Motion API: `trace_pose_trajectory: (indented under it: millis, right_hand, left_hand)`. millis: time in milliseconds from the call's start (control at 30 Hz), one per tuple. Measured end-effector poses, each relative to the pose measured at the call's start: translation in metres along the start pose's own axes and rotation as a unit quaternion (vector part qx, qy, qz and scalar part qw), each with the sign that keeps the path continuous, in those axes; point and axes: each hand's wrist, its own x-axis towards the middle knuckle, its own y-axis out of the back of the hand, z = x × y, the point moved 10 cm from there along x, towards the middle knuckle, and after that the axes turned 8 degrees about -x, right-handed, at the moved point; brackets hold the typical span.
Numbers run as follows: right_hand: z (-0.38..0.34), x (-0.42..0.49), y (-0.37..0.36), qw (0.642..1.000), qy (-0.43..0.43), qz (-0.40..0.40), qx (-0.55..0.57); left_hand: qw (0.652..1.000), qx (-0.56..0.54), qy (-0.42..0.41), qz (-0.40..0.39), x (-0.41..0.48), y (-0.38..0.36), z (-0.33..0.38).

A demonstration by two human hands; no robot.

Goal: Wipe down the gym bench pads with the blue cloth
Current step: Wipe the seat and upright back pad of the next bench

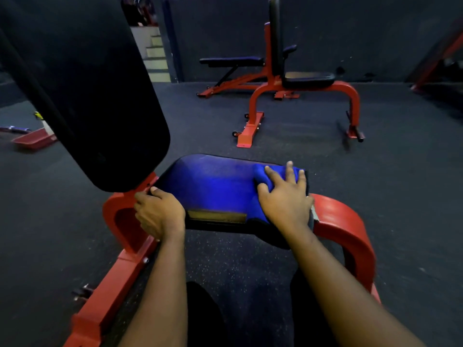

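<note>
The blue cloth (263, 176) looks soft and floppy. The right hand (285, 199) presses it flat on the seat pad (213, 186); the left hand (160, 211) grips the pad's edge.

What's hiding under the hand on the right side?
The blue cloth lies under the right hand, pressed onto the seat pad. Part of the cloth sticks out past the fingers; the rest, and the pad beneath, are covered.
</note>
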Motion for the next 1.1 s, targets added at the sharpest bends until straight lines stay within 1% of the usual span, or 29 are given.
trace_pose_trajectory:
  millis: [67, 133, 200, 267, 367, 400, 467, 567, 633, 667, 733, 800, 867, 967, 1033, 1100]
  right_hand:
    - [0.013, -0.015, 0.002, 0.996, -0.057, 0.041, 0.06]
    - [0.025, -0.032, -0.002, 0.987, -0.087, 0.062, 0.117]
    - [0.032, -0.029, -0.004, 0.984, -0.09, 0.058, 0.14]
    - [0.037, -0.007, -0.006, 0.986, -0.093, 0.036, 0.133]
    - [0.042, 0.03, -0.008, 0.984, -0.085, -0.02, 0.153]
    - [0.043, 0.034, -0.007, 0.983, -0.08, -0.026, 0.164]
    - [0.043, 0.026, -0.004, 0.978, -0.07, -0.011, 0.195]
    - [0.045, -0.015, -0.005, 0.974, -0.063, 0.054, 0.213]
    - [0.048, -0.023, -0.01, 0.972, -0.063, 0.065, 0.215]
    - [0.049, -0.011, -0.012, 0.974, -0.06, 0.053, 0.211]
    - [0.047, 0.026, -0.017, 0.977, -0.045, 0.0, 0.21]
    - [0.045, 0.056, -0.016, 0.967, -0.04, -0.059, 0.246]
    - [0.046, 0.065, -0.018, 0.963, -0.039, -0.078, 0.255]
    - [0.042, 0.04, -0.012, 0.973, -0.008, -0.041, 0.227]
    - [0.045, 0.028, -0.015, 0.974, -0.007, -0.018, 0.227]
    - [0.045, 0.037, -0.018, 0.977, -0.005, -0.023, 0.214]
  left_hand:
    - [1.0, 0.006, -0.001, 0.002, 0.0, 0.0, 0.0]
    - [1.0, 0.009, 0.002, 0.002, 0.0, 0.001, -0.001]
    - [1.0, 0.008, 0.005, 0.0, -0.001, 0.0, 0.0]
    - [1.0, 0.011, 0.006, -0.003, -0.002, 0.0, 0.001]
    - [1.0, 0.021, 0.003, -0.005, -0.001, 0.0, 0.004]
    - [1.0, 0.023, 0.005, -0.007, 0.0, 0.0, 0.003]
    - [1.0, 0.021, 0.006, -0.01, 0.0, 0.001, 0.002]
    - [1.0, 0.023, 0.0, -0.014, -0.002, 0.0, 0.003]
    - [1.0, 0.021, -0.001, -0.011, 0.0, -0.001, 0.002]
    - [1.0, 0.021, -0.001, -0.012, 0.0, -0.001, 0.002]
    - [1.0, 0.023, -0.001, -0.015, 0.001, -0.002, 0.001]
    - [1.0, 0.023, -0.003, -0.02, 0.001, -0.002, 0.002]
    - [1.0, 0.021, -0.009, -0.019, 0.0, -0.001, 0.003]
    - [0.999, 0.025, -0.014, -0.018, -0.001, -0.002, 0.005]
    - [0.999, 0.028, -0.017, -0.009, 0.0, -0.002, 0.003]
    - [1.0, 0.026, -0.017, -0.001, 0.001, -0.002, 0.002]
